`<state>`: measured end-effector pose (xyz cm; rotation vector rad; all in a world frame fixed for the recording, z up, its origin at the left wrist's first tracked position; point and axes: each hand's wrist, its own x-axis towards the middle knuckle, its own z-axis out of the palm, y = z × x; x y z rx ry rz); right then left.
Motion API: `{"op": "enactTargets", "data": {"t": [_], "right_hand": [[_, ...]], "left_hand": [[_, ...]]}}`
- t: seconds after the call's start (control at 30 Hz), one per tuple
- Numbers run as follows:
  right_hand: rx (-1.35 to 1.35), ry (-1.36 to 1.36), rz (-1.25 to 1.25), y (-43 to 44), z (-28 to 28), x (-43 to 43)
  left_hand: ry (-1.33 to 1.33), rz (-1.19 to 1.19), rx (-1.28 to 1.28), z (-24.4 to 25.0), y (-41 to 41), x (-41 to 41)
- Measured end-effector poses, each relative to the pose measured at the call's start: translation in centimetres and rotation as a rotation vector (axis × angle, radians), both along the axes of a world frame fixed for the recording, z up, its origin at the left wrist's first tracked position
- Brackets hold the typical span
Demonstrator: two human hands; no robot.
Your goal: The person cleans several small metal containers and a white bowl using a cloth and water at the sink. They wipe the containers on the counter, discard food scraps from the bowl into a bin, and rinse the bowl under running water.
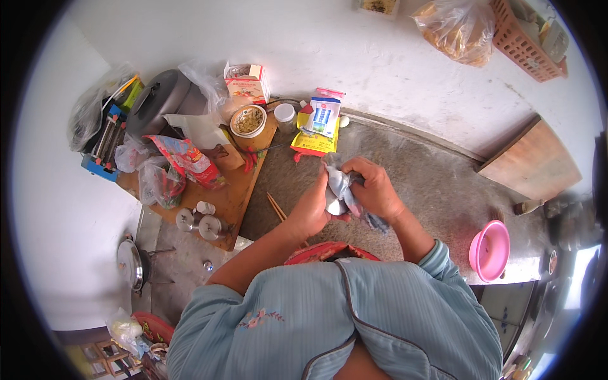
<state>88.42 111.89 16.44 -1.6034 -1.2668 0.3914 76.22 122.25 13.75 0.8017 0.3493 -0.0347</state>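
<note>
Above the grey counter (408, 175), my left hand (311, 204) holds a small shiny, rounded metal item (334, 205), whose exact kind I cannot tell. My right hand (375, 187) grips a crumpled greyish cloth or thin bag (339, 183) against it, and part of this material hangs below my right hand. Wooden chopsticks (276, 207) lie on the counter left of my hands, partly hidden by my left forearm. Just beyond my hands are a yellow packet (313, 143) and a white-and-blue packet (323, 116), beside a jar with a white lid (285, 118).
On the wooden board (251, 199) at left stand a bowl of chopped food (248, 120), bags and lidded metal containers (210, 227). A pink basin (489, 251) sits at the counter's right edge. A wooden panel (532, 161) leans on the wall.
</note>
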Motion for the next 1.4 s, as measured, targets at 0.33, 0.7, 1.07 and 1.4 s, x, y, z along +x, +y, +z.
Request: {"op": "enactTargets", "data": {"t": [0.33,0.7,1.07,1.4], "right_hand": [[-0.003,-0.366,0.123,1.0,0.7,-2.3],[0.293,-0.743,0.192,-0.5,-1.6,-5.3],[0.277,0.001,-0.226,0.2,-2.3,-2.9],[0.102,-0.334,0.195,0.4,-4.1,-7.6]], "left_hand": [[0.085,0.166,0.179,-0.1,-1.5,-1.3],[-0.094,0.385,-0.199,-2.1,0.9,-2.8],[-0.05,0.309,-0.211,-0.9,0.7,-3.7],[-0.059,0.768,-0.157,-2.2,4.5,-7.7]]}}
